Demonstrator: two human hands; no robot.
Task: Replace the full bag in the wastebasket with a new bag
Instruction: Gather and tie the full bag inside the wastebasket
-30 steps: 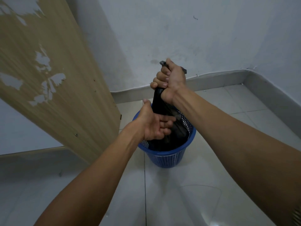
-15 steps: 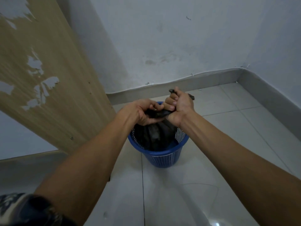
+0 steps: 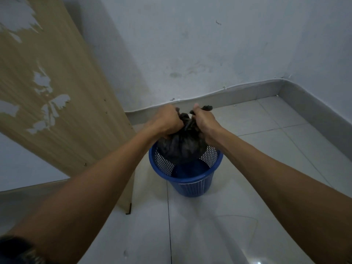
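A blue mesh wastebasket stands on the tiled floor near the wall. A bulging black bag hangs partly above its rim, its lower part still inside. My left hand grips the gathered neck of the bag from the left. My right hand grips the neck from the right, and a loose black end sticks out past its fingers. The blue bottom of the basket shows under the bag.
A worn wooden panel leans at the left, its foot close beside the basket. A grey skirting runs along the white wall behind. Pale floor tiles spread in front and to the right.
The bag has risen out of the basket into a rounded bundle, and the basket's bottom now shows. Both hands now grip the neck side by side; a second ago the right hand was higher.
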